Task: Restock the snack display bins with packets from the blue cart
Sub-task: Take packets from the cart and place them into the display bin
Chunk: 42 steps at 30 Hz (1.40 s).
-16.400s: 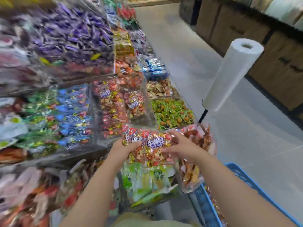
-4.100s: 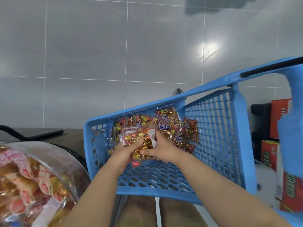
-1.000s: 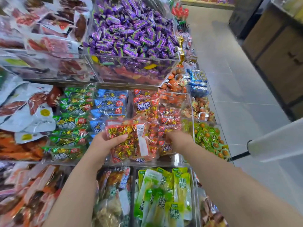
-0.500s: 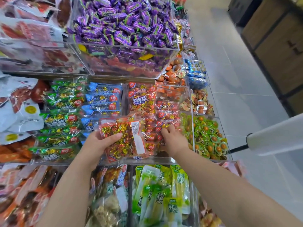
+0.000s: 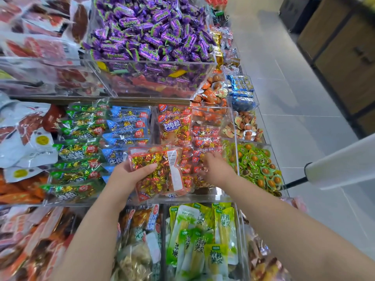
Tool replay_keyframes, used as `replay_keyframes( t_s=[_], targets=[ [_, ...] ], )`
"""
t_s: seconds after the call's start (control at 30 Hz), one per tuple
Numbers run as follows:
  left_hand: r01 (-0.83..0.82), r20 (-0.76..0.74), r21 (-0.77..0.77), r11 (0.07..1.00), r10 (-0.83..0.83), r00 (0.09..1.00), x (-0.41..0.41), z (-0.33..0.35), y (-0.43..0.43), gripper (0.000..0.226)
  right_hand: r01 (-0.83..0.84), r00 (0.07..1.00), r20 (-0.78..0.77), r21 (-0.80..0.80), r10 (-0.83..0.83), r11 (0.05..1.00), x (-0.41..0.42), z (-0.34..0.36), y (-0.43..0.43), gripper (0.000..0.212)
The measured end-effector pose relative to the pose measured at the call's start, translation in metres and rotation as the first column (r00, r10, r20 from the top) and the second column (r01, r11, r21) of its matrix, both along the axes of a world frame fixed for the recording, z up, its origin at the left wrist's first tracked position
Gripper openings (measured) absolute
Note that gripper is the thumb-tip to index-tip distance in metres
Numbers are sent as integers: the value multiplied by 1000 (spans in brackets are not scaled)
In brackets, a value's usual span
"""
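the left hand [image 5: 129,175] is gripping a red-and-gold packet [image 5: 160,175], thumb across it, over the clear bin [image 5: 203,198] at its near rim; the right hand [image 5: 216,169], fingers flat, is pressing among stocked packets [image 5: 205,138]. next, probably slotting the packet in beside them.

One wide-angle view, worn on the person's head, looks forward and steeply down from close above the tiered clear display bins [image 5: 154,64], within arm's reach. The bins fill the left and centre, near to far; the tiled floor [image 5: 294,110] runs away on the right.
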<state>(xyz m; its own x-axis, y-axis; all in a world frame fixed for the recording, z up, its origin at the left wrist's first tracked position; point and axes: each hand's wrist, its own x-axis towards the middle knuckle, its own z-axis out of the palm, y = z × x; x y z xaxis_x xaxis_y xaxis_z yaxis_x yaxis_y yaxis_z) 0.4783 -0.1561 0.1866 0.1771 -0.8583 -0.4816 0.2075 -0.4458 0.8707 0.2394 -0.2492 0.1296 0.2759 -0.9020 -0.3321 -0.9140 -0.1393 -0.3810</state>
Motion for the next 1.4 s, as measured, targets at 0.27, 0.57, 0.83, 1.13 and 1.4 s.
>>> replay_keyframes(
  t_s=[0.27, 0.57, 0.83, 1.13, 1.4],
  targets=[
    [-101, -73, -7, 995, 100, 992, -41, 6, -5, 67, -48, 640, 694, 465, -331, 884, 10, 64, 38, 27],
    [-59, 193, 50, 997, 49, 980, -55, 12, 10, 96, 246, 547, 834, -75, -75, 966, 7, 81, 72, 31],
    [9, -134, 77, 997, 2, 991, -51, 26, 25, 75, -122, 784, 250, -834, 568, 537, -9, 78, 84, 30],
    [52, -8, 51, 997, -52, 999, -40, 23, 34, 70, -76, 822, 542, -199, 174, 977, -14, 89, 94, 61],
    [133, 352, 11, 991, -128, 927, -58, 19, 19, 33, -226, 964, 148, 23, 220, 974, -13, 114, 58, 59]
  ],
)
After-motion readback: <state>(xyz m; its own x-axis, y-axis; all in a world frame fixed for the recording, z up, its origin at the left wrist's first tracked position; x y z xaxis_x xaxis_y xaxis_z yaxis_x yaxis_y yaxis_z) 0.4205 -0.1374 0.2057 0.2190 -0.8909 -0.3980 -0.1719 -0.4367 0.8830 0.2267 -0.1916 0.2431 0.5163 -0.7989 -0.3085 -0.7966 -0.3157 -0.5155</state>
